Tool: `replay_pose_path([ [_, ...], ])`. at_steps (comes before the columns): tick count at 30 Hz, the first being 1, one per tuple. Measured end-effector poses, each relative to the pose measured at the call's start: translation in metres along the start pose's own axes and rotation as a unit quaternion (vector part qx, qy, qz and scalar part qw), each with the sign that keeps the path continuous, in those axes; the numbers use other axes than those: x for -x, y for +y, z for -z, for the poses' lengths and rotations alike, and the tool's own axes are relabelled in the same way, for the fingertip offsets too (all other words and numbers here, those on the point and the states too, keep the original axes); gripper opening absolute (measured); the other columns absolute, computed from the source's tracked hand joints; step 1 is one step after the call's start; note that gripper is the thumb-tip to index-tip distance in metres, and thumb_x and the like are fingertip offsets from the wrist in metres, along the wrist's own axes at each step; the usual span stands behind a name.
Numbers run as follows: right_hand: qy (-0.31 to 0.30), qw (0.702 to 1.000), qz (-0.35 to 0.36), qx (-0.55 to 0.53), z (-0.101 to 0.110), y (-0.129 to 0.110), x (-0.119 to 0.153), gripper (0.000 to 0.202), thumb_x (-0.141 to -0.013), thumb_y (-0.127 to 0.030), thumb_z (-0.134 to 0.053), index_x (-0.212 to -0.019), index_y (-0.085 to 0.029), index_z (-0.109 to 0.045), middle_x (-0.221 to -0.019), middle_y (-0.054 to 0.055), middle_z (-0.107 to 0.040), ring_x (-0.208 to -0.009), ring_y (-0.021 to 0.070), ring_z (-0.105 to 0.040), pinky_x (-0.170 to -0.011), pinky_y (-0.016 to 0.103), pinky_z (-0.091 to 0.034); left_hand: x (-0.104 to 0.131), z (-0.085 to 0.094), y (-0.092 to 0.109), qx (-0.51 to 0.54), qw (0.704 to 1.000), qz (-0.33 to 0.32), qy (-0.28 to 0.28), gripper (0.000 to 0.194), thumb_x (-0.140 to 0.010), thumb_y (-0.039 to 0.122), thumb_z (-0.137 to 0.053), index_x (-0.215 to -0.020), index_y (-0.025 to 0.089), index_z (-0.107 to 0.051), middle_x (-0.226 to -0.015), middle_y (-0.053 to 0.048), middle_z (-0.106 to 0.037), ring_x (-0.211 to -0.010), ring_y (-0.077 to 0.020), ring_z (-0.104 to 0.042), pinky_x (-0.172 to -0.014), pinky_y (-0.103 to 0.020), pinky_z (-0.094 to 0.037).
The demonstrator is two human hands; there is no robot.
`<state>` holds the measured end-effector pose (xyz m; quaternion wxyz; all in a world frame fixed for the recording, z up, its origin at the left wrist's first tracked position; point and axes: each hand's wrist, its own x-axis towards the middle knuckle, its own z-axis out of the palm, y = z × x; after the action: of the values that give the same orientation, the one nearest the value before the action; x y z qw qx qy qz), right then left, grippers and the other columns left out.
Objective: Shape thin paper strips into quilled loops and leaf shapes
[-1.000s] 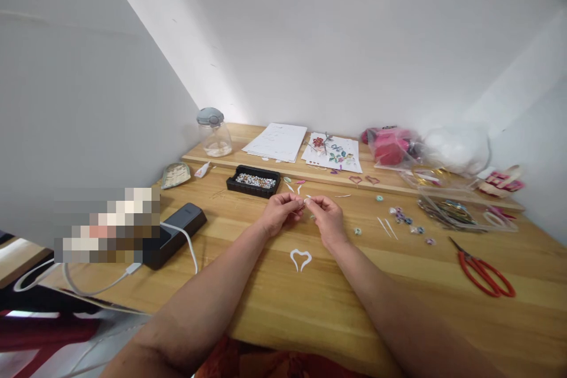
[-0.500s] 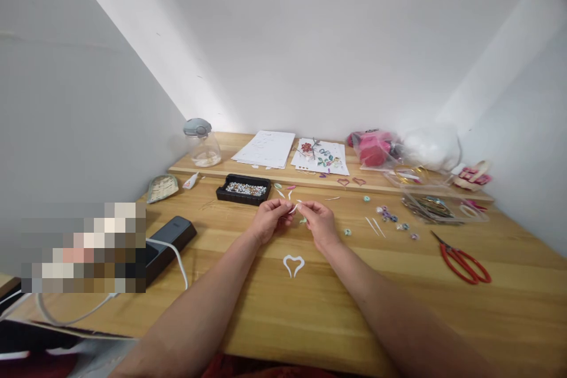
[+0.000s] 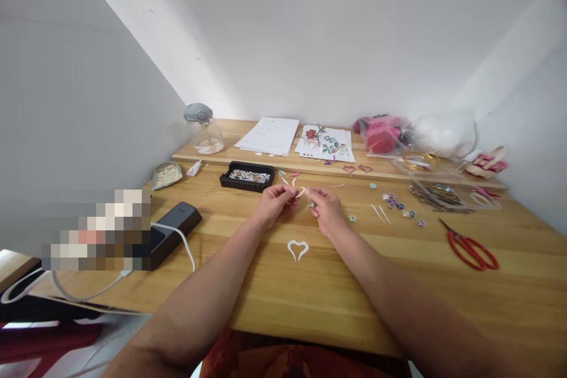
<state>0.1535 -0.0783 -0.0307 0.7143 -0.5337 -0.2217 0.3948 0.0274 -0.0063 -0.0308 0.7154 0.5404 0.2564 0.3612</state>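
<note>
Between my two hands is a small curved white piece [image 3: 300, 192]. My left hand [image 3: 278, 204] is closed, thumb and fingers pinching one end of it. My right hand [image 3: 325, 208] pinches at the other end, its fingers closed too. A small green piece [image 3: 311, 204] shows at the right fingertips; whether it is held or lies behind them is unclear. Nearer to me, a white heart-shaped outline [image 3: 298, 250], open at its lower tip, lies flat on the wooden table [image 3: 305, 301]. Slim white and coloured leaf shapes [image 3: 284, 181] lie just beyond my hands.
A black bead tray [image 3: 247, 177] stands behind my left hand. To the right lie white sticks [image 3: 381, 214], small flower-like pieces [image 3: 393, 201] and red-handled scissors [image 3: 472, 248]. A black device [image 3: 175, 233] with a white cable lies left. Papers [image 3: 268, 136] rest on the raised back ledge.
The whole view has shifted, so the table's things appear slightly higher and farther right. My hands are slightly farther apart, and more of the curved white piece shows between them.
</note>
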Motion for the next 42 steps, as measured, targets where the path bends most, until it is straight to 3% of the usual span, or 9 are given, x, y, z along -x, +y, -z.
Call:
replay_pose_path([
  [4,-0.01,0.999,0.021,0.024,0.001,0.001,0.0,0.028,-0.055,-0.038,-0.083,-0.067,-0.018,-0.068,-0.057,-0.004,-0.055,-0.043,0.0045,-0.03,-0.041,0.023,-0.017,-0.004,0.004,-0.002,-0.093,0.993,-0.067,0.025,0.037,-0.069,0.049,-0.076,-0.078,0.014,-0.067,-0.072,-0.002,-0.064,-0.064,-0.0107,-0.055,-0.062,-0.024,-0.046],
  [8,-0.03,0.998,0.032,0.047,0.003,-0.001,0.0,0.029,-0.057,-0.039,-0.083,-0.07,-0.018,-0.069,-0.06,-0.003,-0.057,-0.044,0.0045,-0.031,-0.041,0.023,-0.018,-0.009,0.01,-0.005,-0.198,0.967,-0.155,0.052,0.029,-0.075,0.044,-0.071,-0.077,0.015,-0.067,-0.078,-0.004,-0.064,-0.071,-0.0127,-0.055,-0.068,-0.025,-0.044],
  [11,-0.047,0.997,0.028,0.049,0.004,-0.003,-0.001,0.029,-0.058,-0.038,-0.083,-0.071,-0.018,-0.068,-0.061,-0.004,-0.056,-0.044,0.0043,-0.032,-0.041,0.023,-0.018,-0.011,0.013,-0.005,-0.233,0.953,-0.183,0.064,0.026,-0.077,0.041,-0.069,-0.077,0.015,-0.067,-0.08,-0.005,-0.065,-0.078,-0.015,-0.057,-0.072,-0.027,-0.044],
  [24,-0.073,0.996,0.007,0.049,0.007,-0.006,-0.005,0.029,-0.056,-0.035,-0.086,-0.072,-0.017,-0.07,-0.064,-0.003,-0.055,-0.046,0.0037,-0.032,-0.04,0.022,-0.017,-0.007,0.011,-0.001,-0.279,0.937,-0.197,0.077,0.02,-0.079,0.036,-0.068,-0.077,0.017,-0.067,-0.08,-0.004,-0.065,-0.078,-0.016,-0.058,-0.072,-0.029,-0.045],
  [33,-0.095,0.995,-0.011,0.041,0.008,-0.009,-0.005,0.03,-0.053,-0.036,-0.087,-0.07,-0.017,-0.07,-0.057,-0.005,-0.05,-0.045,0.0035,-0.029,-0.039,0.022,-0.017,-0.006,0.01,0.0,-0.282,0.942,-0.162,0.081,0.023,-0.078,0.039,-0.067,-0.078,0.016,-0.066,-0.078,-0.004,-0.063,-0.074,-0.0151,-0.056,-0.067,-0.027,-0.043],
  [42,-0.089,0.994,-0.014,0.064,0.007,-0.011,-0.004,0.033,-0.051,-0.037,-0.086,-0.068,-0.017,-0.066,-0.053,-0.006,-0.049,-0.043,0.0036,-0.027,-0.039,0.023,-0.015,-0.006,0.01,0.001,-0.278,0.938,-0.194,0.078,0.02,-0.079,0.036,-0.066,-0.075,0.016,-0.064,-0.078,-0.004,-0.062,-0.075,-0.015,-0.056,-0.065,-0.026,-0.042],
])
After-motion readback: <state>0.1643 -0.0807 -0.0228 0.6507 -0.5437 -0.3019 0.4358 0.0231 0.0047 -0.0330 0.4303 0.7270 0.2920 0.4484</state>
